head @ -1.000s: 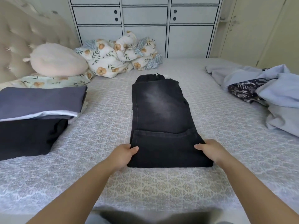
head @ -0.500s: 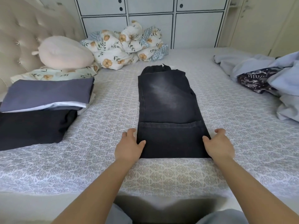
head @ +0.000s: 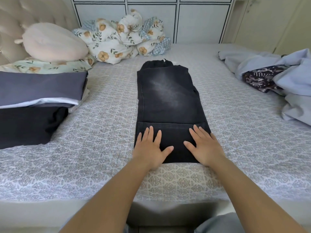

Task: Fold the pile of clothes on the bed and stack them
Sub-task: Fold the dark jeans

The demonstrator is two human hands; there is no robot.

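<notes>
Black faded jeans [head: 168, 96] lie folded lengthwise in the middle of the bed [head: 101, 132], waistband at the far end. My left hand [head: 149, 147] lies flat with straight fingers on the near left part of the jeans. My right hand [head: 204, 146] presses flat on the near right part. A stack of folded clothes [head: 38, 88], grey-blue on top of black, sits at the left. An unfolded pile of light blue and dark patterned clothes [head: 276, 76] lies at the right.
A pink cushion [head: 53, 42] and a bunched floral duvet [head: 122, 37] sit at the head end. White cabinets [head: 198, 19] stand behind the bed. The bed's near edge runs just in front of my knees.
Both hands moved from the jeans' side edges onto the top of the near end and flattened out. The camera tilted further down.
</notes>
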